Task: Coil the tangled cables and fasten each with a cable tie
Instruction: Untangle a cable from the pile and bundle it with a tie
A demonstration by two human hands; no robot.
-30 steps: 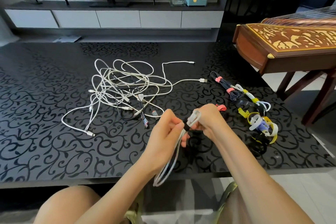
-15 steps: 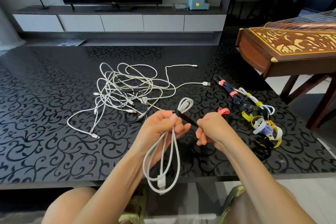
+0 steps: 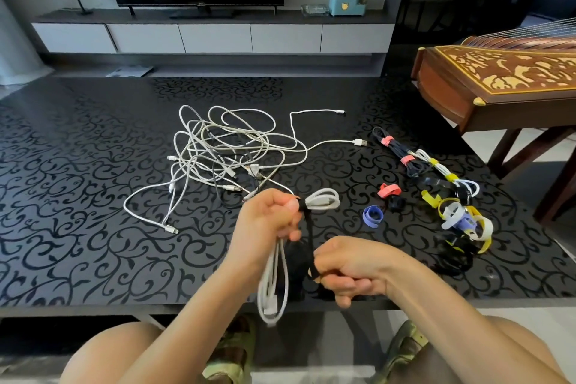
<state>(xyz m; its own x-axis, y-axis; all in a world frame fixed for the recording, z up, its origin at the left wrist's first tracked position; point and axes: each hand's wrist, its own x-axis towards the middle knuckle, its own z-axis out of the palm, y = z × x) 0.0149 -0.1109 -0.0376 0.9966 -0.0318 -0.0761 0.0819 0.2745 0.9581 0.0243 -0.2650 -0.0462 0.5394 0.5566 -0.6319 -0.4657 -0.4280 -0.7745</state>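
Observation:
My left hand [image 3: 268, 218] grips a coiled white cable [image 3: 274, 284] near its top; one loop end sticks out to the right of the fist and the rest hangs down past the table's front edge. A black cable tie [image 3: 309, 234] is wrapped around the coil at the fist. Its free end runs down to my right hand [image 3: 349, 268], which pinches it and holds it taut. A tangle of white cables [image 3: 224, 153] lies on the table behind my hands. Two tied cables, a dark one [image 3: 397, 151] and a white one [image 3: 442, 170], lie at the right.
Loose ties lie right of my hands: a purple one [image 3: 372, 216], a red one [image 3: 389, 190] and a mixed pile [image 3: 461, 221]. The black patterned table [image 3: 78, 227] ends just under my wrists. A wooden zither [image 3: 498, 81] stands on legs at the far right.
My right hand has drawn the black tie's free end down and toward me, away from the left hand. The coil has swung to hang lower over the table edge.

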